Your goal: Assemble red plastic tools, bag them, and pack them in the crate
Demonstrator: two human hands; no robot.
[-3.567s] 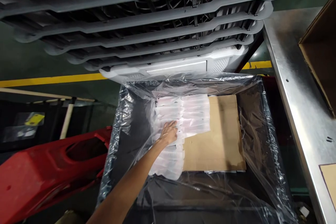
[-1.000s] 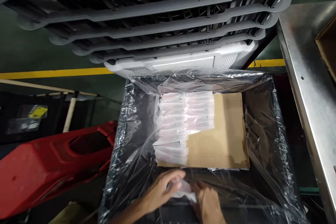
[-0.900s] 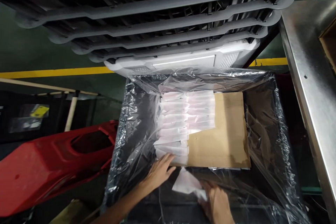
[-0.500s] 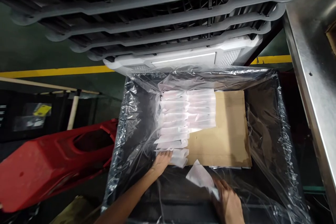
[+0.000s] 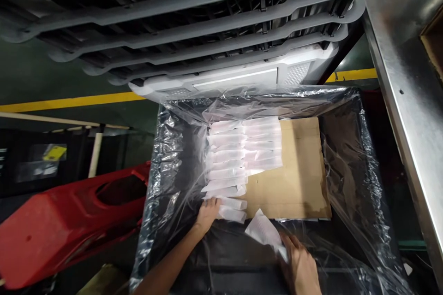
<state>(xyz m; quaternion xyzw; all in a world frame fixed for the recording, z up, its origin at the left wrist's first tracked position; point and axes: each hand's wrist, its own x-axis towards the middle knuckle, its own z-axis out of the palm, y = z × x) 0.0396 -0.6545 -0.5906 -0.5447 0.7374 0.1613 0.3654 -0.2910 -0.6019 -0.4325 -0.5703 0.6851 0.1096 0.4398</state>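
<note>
In front of me stands a black bin (image 5: 261, 256) lined with clear plastic film. On a cardboard sheet (image 5: 301, 170) inside it lie two columns of thin, white, translucent packets (image 5: 226, 154), with faint pink showing through. My left hand (image 5: 208, 214) is closed at the left end of the nearest white packets (image 5: 233, 206) in the left column, its fingertips partly hiding that end. My right hand (image 5: 301, 258), lower right over the bin's near side, is closed on another white packet (image 5: 263, 228) that sticks out toward the upper left.
Stacked grey plastic pallets (image 5: 166, 30) rise just beyond the bin, above a white one (image 5: 235, 83). A metal table (image 5: 404, 69) runs along the right. At left are a red machine part (image 5: 44, 226) and a pale pole frame (image 5: 96, 154). A yellow line (image 5: 79, 102) crosses the green floor.
The view has shifted slightly. My left hand has slid a little left along the nearest packets, which now show as two separate strips. My right hand still holds its packet in nearly the same place.
</note>
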